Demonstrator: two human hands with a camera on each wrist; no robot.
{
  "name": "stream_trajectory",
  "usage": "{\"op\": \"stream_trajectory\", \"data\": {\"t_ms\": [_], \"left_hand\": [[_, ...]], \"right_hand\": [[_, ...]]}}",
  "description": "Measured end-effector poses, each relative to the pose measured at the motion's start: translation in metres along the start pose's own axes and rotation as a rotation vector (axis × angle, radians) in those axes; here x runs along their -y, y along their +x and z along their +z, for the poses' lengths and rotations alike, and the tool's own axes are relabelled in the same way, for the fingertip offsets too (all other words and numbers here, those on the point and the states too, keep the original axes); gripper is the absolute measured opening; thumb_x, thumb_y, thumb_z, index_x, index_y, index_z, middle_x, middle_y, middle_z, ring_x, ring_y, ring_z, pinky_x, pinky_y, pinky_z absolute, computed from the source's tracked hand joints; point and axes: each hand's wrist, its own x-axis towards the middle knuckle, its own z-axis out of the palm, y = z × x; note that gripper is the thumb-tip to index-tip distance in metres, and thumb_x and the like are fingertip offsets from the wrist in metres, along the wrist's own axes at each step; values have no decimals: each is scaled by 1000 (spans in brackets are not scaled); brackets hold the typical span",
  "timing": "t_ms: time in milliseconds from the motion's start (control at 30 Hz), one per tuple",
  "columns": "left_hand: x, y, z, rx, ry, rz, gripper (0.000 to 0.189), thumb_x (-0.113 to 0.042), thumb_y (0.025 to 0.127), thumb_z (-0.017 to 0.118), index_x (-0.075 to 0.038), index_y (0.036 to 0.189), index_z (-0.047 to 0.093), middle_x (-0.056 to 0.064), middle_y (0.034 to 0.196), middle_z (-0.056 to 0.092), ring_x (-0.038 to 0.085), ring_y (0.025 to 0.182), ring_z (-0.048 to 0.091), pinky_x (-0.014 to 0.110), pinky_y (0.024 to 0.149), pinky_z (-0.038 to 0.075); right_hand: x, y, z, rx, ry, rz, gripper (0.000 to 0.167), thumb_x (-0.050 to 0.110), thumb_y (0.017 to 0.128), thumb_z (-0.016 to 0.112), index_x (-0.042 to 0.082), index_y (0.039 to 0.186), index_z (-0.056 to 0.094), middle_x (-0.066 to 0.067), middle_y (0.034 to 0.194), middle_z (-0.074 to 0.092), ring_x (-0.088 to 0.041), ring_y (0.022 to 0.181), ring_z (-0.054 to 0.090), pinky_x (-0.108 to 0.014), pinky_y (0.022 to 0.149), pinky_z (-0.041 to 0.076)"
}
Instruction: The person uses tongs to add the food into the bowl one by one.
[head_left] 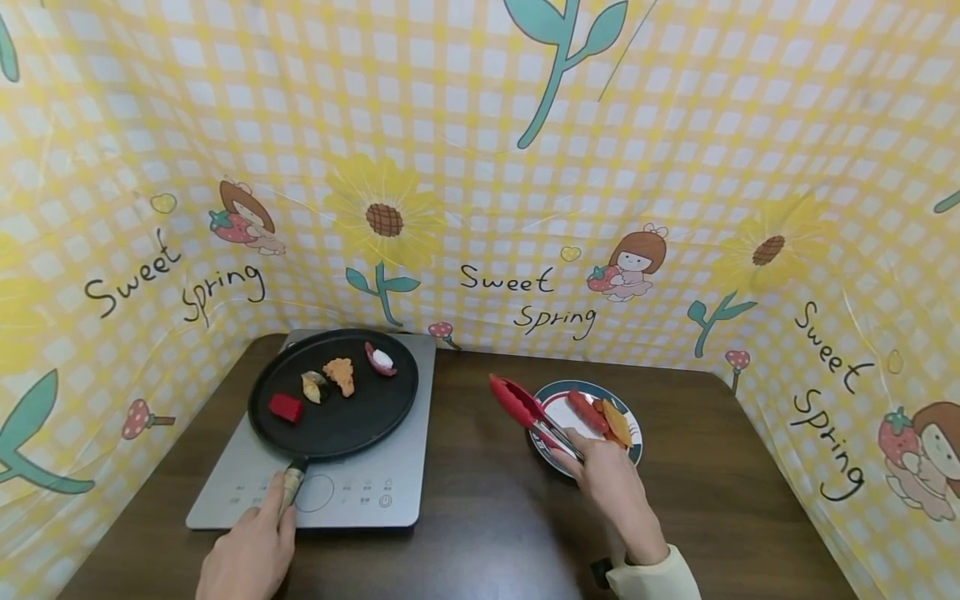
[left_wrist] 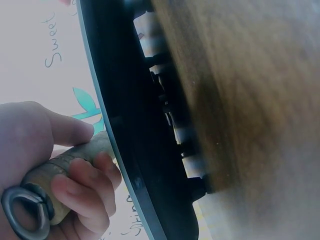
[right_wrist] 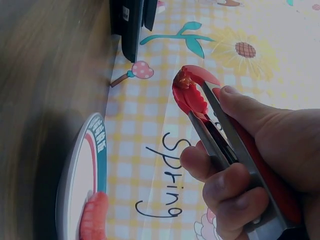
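the handle [head_left: 293, 482] of a round black pan [head_left: 360, 425] was gripped by the left hand [head_left: 251, 546], its fingers curled around the wood-toned grip; a metal ring [left_wrist: 20, 231] was seen at the handle's end in the left wrist view. the pan was placed over a silver cooker [head_left: 225, 483], and four food pieces were spread on its surface: a red block [head_left: 286, 407] at the left, a yellow and dark piece [head_left: 313, 387] next to it, a golden crumbed piece [head_left: 341, 375] near the middle, and a pink and white piece [head_left: 381, 359] toward the far right. a pair of red-tipped tongs [head_left: 517, 402] was held by the right hand [head_left: 615, 492], with the fingers wrapped around one side and the thumb laid along the other. a small reddish-brown piece [right_wrist: 184, 80] was shown between the tong tips in the right wrist view, though what it was could not be told. the tongs were held above the left part of a teal-rimmed plate [head_left: 551, 387], on which a red sausage [head_left: 587, 412] and golden-brown food [head_left: 617, 423] were grouped together. the cooker and plate were set well apart on a dark wooden table [head_left: 480, 500], backed by a yellow checked cloth [head_left: 487, 192].
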Motion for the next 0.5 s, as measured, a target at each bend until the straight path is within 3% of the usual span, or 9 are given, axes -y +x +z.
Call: {"op": "stream_trajectory", "data": {"t_ms": [367, 500], "left_hand": [[-1, -1, 0, 5, 4, -8, 58, -32, 99, 44, 0, 143, 26, 25, 92, 58, 40, 67, 59, 53, 56, 45], [-1, -1, -1, 4, 6, -10, 58, -32, 99, 45, 0, 143, 26, 24, 91, 58, 39, 66, 59, 53, 56, 45]], "right_hand": [[13, 8, 2, 3, -16, -75, 34, 43, 83, 69, 16, 105, 67, 5, 58, 45, -15, 51, 45, -29, 49, 36], [21, 13, 3, 4, -16, -95, 36, 44, 83, 69, 16, 105, 68, 5, 59, 48, -14, 51, 44, -26, 48, 36]]}}
